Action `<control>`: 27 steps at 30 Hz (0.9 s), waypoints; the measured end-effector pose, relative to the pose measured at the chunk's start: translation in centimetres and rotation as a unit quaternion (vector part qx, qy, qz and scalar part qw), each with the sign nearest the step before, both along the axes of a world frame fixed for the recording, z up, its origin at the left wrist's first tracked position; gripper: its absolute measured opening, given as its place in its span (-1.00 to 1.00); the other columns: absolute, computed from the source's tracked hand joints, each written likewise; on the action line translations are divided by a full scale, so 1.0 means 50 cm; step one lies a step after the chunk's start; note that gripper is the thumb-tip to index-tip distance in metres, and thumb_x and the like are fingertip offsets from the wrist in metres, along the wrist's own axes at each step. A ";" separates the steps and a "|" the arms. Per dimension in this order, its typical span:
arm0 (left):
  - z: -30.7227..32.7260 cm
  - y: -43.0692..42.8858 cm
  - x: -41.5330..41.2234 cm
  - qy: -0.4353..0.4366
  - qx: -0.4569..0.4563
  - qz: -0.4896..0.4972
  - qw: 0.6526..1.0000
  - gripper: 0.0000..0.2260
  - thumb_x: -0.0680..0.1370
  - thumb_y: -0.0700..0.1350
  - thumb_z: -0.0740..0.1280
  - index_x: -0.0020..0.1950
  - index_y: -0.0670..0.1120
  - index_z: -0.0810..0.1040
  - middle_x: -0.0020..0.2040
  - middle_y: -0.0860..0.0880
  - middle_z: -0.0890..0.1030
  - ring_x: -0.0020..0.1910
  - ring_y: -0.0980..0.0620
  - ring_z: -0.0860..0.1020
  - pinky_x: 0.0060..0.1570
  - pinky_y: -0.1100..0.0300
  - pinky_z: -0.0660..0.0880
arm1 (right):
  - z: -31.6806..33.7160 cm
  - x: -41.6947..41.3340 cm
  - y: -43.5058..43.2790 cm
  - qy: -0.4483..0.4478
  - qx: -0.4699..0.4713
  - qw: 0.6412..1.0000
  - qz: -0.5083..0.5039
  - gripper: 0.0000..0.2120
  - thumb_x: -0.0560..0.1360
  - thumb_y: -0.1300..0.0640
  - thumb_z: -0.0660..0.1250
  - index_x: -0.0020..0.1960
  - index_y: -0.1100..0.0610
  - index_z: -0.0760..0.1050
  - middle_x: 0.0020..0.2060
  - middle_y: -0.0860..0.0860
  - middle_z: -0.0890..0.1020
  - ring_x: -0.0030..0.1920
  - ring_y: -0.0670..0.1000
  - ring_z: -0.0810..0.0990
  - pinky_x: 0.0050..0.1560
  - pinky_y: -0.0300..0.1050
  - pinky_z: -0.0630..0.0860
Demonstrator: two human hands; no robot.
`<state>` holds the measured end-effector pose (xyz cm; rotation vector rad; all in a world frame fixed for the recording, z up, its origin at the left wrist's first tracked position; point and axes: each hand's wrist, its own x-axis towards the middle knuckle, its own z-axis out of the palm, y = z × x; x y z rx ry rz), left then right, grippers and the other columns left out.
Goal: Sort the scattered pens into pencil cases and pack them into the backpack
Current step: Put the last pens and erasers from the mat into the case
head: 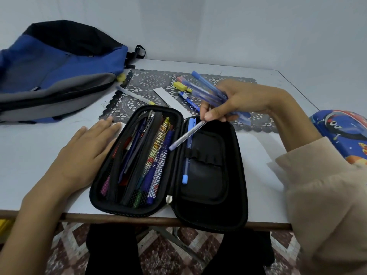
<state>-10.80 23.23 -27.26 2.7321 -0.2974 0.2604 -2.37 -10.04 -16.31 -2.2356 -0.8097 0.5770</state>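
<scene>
Beige sleeve sits at lower right, closest to the lens; it covers the right forearm.

Right hand is over the far right corner of the black pencil case. Its fingers are curled round a bundle of blue pens, which fans out up and to the left. Thumb and forefinger of the same hand pinch a silver glitter pen at its upper end. That pen slopes down-left, its low tip over the case's spine; cannot tell whether it touches.

Left hand lies flat on the table, fingers straight and together, holding nothing, just beside the case's left edge.

Case lies open at the table's near edge, with its right half overhanging. The left half has a mesh pocket packed with coloured pens. In the right half, one light blue pen sits under an elastic loop.

Loose items lie on the lace mat behind the case: a grey pen with a yellow tip, a white strip, a yellow block and a blue pen.

Backpack, blue, grey and black, lies on its side at far left. A printed blue case sits at the right edge, partly behind the sleeve.
</scene>
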 end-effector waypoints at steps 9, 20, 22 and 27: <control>-0.001 0.002 0.002 0.001 0.002 -0.001 1.000 -0.21 0.42 0.36 -0.20 0.55 0.03 0.23 0.57 0.05 0.16 0.45 0.25 0.05 0.49 0.09 -0.07 | 0.016 0.007 -0.028 -0.035 -0.051 0.996 -0.060 -0.90 0.44 0.16 0.45 -0.18 0.20 0.60 -0.47 -0.04 0.59 -0.47 -0.08 0.48 -0.43 -0.25 0.40; -0.003 0.003 0.004 0.000 0.008 -0.003 1.000 -0.22 0.42 0.35 -0.20 0.55 0.03 0.23 0.57 0.04 0.17 0.53 0.12 0.10 0.49 0.08 -0.06 | 0.006 0.015 -0.023 -0.048 -0.107 0.990 -0.077 -0.94 0.48 0.21 0.43 -0.16 0.19 0.60 -0.44 -0.08 0.56 -0.42 -0.12 0.46 -0.40 -0.29 0.35; -0.004 0.005 0.005 -0.002 0.010 -0.002 1.000 -0.22 0.43 0.35 -0.19 0.55 0.03 0.23 0.56 0.04 0.17 0.53 0.10 0.11 0.49 0.07 -0.05 | 0.002 0.017 -0.009 -0.057 -0.108 0.990 -0.071 -0.91 0.49 0.22 0.42 -0.20 0.14 0.58 -0.43 -0.08 0.54 -0.41 -0.13 0.44 -0.41 -0.32 0.32; -0.008 0.008 0.007 0.001 0.014 -0.003 1.000 -0.23 0.43 0.35 -0.19 0.55 0.04 0.22 0.57 0.04 0.17 0.54 0.09 0.10 0.49 0.06 -0.05 | -0.004 0.025 0.002 -0.071 -0.139 0.987 -0.046 -0.89 0.51 0.21 0.40 -0.20 0.11 0.56 -0.43 -0.11 0.52 -0.45 -0.21 0.41 -0.36 -0.27 0.33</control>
